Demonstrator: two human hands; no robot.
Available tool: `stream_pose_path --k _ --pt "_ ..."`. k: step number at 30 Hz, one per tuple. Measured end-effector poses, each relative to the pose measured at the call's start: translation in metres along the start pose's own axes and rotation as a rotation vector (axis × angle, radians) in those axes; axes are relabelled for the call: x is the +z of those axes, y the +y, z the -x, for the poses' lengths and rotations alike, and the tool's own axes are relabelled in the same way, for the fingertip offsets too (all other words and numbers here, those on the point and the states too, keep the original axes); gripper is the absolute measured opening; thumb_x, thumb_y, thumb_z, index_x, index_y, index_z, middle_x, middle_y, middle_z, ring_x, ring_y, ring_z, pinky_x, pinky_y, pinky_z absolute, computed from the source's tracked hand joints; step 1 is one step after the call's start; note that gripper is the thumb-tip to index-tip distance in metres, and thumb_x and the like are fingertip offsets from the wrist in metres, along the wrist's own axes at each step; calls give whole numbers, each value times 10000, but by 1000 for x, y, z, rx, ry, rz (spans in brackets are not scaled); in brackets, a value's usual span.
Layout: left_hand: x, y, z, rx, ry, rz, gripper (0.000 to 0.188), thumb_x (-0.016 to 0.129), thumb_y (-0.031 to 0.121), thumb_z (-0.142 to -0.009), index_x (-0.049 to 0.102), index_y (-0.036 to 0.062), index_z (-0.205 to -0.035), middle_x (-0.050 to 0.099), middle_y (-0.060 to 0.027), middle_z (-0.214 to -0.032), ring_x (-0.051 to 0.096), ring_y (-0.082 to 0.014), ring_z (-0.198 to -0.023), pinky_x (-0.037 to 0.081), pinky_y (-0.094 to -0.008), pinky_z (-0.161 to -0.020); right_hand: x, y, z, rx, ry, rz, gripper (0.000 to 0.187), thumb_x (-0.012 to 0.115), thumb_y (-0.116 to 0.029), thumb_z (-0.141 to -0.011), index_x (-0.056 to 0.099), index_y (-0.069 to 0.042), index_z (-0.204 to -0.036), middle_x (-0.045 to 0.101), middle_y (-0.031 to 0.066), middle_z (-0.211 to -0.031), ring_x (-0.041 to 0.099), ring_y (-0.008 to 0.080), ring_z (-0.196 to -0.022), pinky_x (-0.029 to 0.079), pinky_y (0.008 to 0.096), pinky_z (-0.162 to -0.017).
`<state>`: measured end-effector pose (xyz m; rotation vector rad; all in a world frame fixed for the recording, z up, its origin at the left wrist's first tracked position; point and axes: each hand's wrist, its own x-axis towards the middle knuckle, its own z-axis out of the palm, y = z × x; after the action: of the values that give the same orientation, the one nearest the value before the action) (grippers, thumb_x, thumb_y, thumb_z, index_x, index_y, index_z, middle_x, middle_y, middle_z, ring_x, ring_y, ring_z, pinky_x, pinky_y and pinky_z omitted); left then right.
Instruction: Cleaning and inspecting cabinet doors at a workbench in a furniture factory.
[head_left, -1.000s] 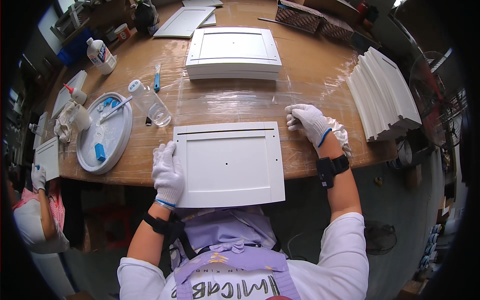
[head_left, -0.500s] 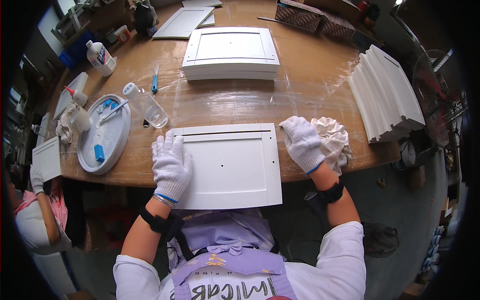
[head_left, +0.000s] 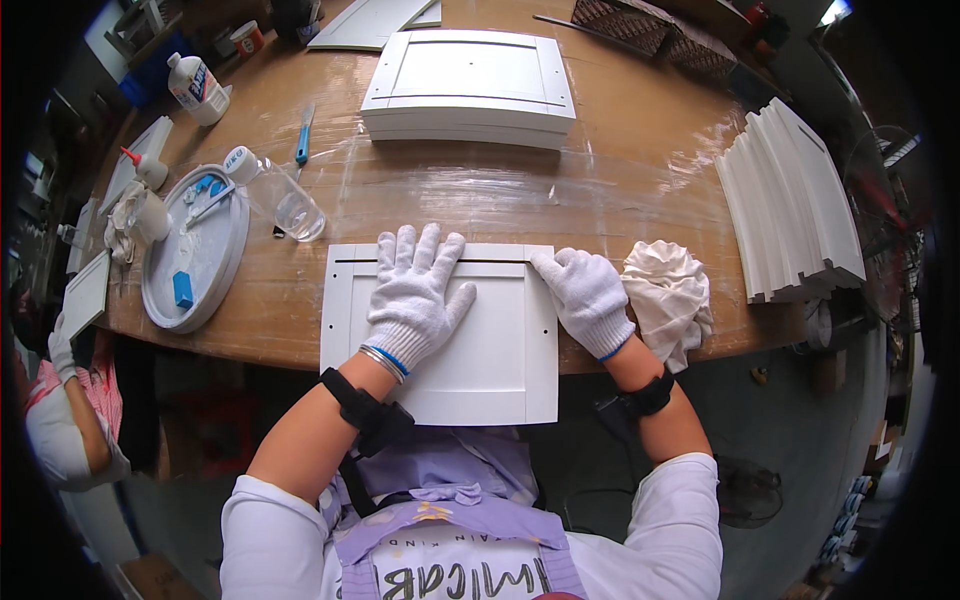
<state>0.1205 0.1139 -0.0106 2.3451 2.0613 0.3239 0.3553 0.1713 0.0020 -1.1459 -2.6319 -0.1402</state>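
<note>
A white framed panel (head_left: 480, 372), with a dark slot along its far rail and small holes at its sides, lies at the table's near edge and overhangs it. My left hand (head_left: 412, 300), in a white knit glove, rests flat on the panel's left half, fingers spread. At the panel's far right corner is my right hand (head_left: 588, 298), gloved too, fingers curled and their tips touching the slot's end. Whether something small is pinched there is hidden. A crumpled cream cloth (head_left: 668, 300) lies just right of that hand.
Stacked white panels (head_left: 470, 75) stand at the far middle, more panels (head_left: 790, 210) on the right. To the left are a round tray (head_left: 236, 250) with a blue block (head_left: 183, 289), a clear bottle (head_left: 290, 205) and a blue-handled tool (head_left: 303, 145). A co-worker's gloved hand (head_left: 62, 350) shows far left.
My left hand has slid right, from the panel's left edge onto its face. My right hand has come left from beside the cloth to the panel's corner. The view has shifted slightly.
</note>
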Motion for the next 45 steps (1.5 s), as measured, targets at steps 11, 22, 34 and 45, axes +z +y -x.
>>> stream_pose_path --k 11,22,34,45 --pt "1 0 0 13 54 16 634 586 425 -879 449 101 -1407 406 -213 -1458 302 -427 -1382 132 -529 -1177 2 4 2 -85 8 37 278 592 -84 -779 645 -94 -1052 581 68 -769 612 250 -706 492 375 -588" --pt "2 -1 0 8 67 11 627 587 421 -879 455 106 -1405 411 -217 -1455 308 -424 -1381 131 -529 -1177 -2 12 -1 -238 -7 62 257 541 -137 -830 642 -95 -1063 576 64 -829 597 237 -710 475 372 -584" --pt "4 -1 0 3 71 2 627 588 426 -877 461 108 -1402 415 -208 -1456 309 -418 -1382 134 -526 -1179 -10 8 -3 -158 -84 -24 221 538 -137 -837 642 -99 -1028 596 78 -810 618 258 -714 495 382 -600" --pt "3 -1 -1 7 80 8 622 593 423 -874 467 107 -1395 423 -208 -1449 319 -418 -1375 140 -528 -1176 -6 6 2 -121 -58 -40 231 536 -146 -844 662 -112 -1035 605 93 -787 634 277 -716 508 394 -600"
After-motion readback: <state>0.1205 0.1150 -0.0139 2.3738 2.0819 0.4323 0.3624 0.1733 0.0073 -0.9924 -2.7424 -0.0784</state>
